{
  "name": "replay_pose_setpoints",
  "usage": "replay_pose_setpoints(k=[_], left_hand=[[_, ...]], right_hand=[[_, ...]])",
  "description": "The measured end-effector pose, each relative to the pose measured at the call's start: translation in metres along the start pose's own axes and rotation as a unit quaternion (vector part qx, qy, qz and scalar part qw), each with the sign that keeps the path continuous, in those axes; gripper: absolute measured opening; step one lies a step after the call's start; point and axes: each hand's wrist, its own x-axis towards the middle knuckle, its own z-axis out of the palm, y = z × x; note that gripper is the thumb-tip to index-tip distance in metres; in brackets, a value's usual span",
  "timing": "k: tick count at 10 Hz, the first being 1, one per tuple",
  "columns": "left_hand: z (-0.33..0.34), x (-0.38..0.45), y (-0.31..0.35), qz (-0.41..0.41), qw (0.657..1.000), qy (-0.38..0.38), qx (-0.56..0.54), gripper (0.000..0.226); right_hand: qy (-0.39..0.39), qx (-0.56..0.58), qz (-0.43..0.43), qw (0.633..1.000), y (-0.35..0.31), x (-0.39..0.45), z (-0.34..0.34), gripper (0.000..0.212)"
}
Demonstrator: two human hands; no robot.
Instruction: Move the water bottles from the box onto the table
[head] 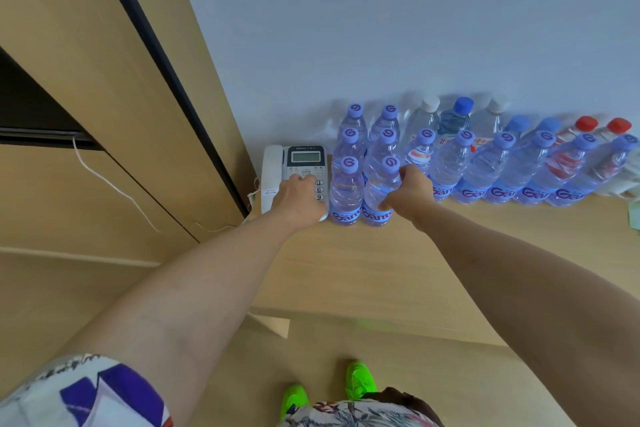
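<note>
**Bottle placement at the front of the left-hand columns: hand-to-bottle relation**

You stood at the near edge of the table (346, 270) with both arms extended toward the far wall. The box was not in view, so you could not confirm from this view how many bottles remained in it.

Your left hand (299, 196) was at the left side of the front-left bottle (346, 191), over the keypad of the desk telephone (294, 166). Its fingers lay on the far side of the hand and were hidden; whether they gripped that bottle could not be told.

Your right hand (412, 194) was at the right side of the front-right bottle (381, 191). The thumb curled round the lower body near the label and the fingers round the upper body, so this hand held the bottle.

Both bottles stood upright on the table, long axis vertical, touching one another, directly in front of two more purple-capped bottles in each column. Each bottle lay inward of its own hand: to the right of the left hand, to the left of the right hand.

The long row of bottles (519, 170) stood just right of the right hand. Judgement: releasing called for each hand to draw outward and nearward, the right hand keeping clear of that row.
</note>
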Motion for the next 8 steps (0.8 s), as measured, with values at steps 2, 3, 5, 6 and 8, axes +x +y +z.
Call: replay_pose_setpoints(k=[2, 3, 5, 6, 8], left_hand=[[0.000, 0.006, -0.002, 0.017, 1.000, 0.001, 0.000, 0.053], [0.000, 0.006, -0.001, 0.037, 0.999, -0.008, 0.008, 0.055], [-0.016, 0.001, -0.001, 0.079, 0.997, 0.006, 0.013, 0.061], [-0.033, -0.004, 0.002, 0.100, 0.995, 0.019, 0.005, 0.055], [-0.054, -0.015, 0.018, 0.154, 0.987, 0.046, 0.008, 0.047]], right_hand=[[0.016, 0.022, -0.006, 1.000, 0.005, 0.002, 0.004, 0.066], [0.019, 0.000, -0.011, 1.000, 0.008, 0.000, 0.006, 0.067], [0.045, -0.074, -0.013, 0.996, -0.003, -0.021, 0.006, 0.094], [0.087, -0.150, -0.046, 0.984, -0.012, -0.040, 0.000, 0.088], [0.138, -0.180, -0.088, 0.970, -0.031, -0.073, -0.010, 0.091]])
